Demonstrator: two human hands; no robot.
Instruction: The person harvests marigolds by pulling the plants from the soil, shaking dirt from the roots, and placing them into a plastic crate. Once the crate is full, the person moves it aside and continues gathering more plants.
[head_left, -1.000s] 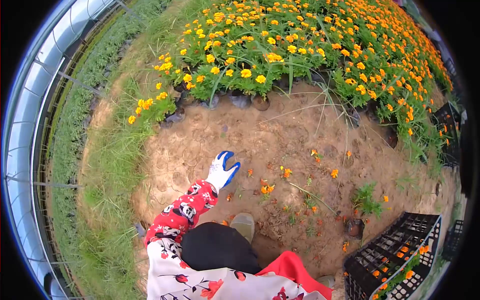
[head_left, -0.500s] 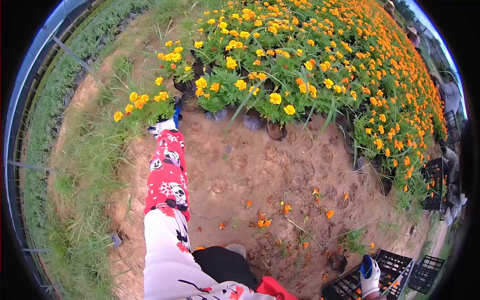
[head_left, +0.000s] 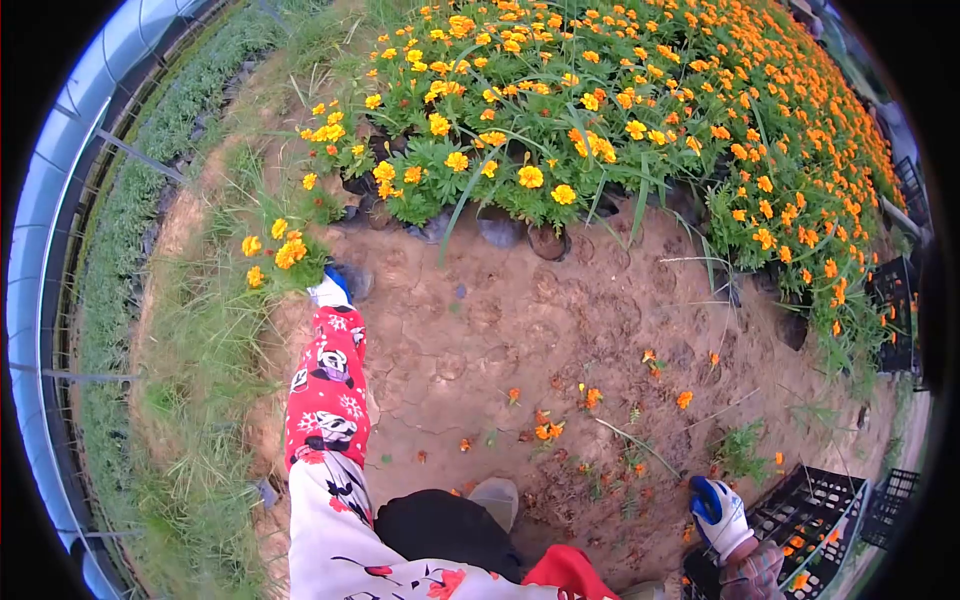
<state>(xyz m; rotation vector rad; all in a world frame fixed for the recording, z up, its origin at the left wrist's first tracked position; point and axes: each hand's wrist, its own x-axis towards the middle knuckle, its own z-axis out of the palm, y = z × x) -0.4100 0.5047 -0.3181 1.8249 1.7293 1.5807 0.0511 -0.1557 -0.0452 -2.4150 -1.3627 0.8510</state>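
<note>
My left hand [head_left: 331, 290], in a white and blue glove, is at the end of a red patterned sleeve [head_left: 328, 375]. It grips a marigold plant [head_left: 289, 251] with yellow-orange flowers, low over the ground by the grass. A dark pot [head_left: 353, 282] shows just right of the glove; the fingers are partly hidden. Further up, a dense bed of potted marigolds [head_left: 531, 178] edges the bare soil. My right hand is out of view; only a piece of red cloth [head_left: 570, 574] shows at the bottom.
A co-worker's gloved hand [head_left: 720, 517] with a plaid sleeve is beside a black crate [head_left: 815, 492] holding orange flower heads. Another crate [head_left: 890, 508] stands further right. Loose orange blossoms [head_left: 548, 430] lie on the soil [head_left: 440, 340]. Grass [head_left: 190, 400] grows at left.
My left hand has drawn the marigold plant a little nearer, away from the bed. The co-worker's hand has moved up and left from over the crate. The view has shifted slightly.
</note>
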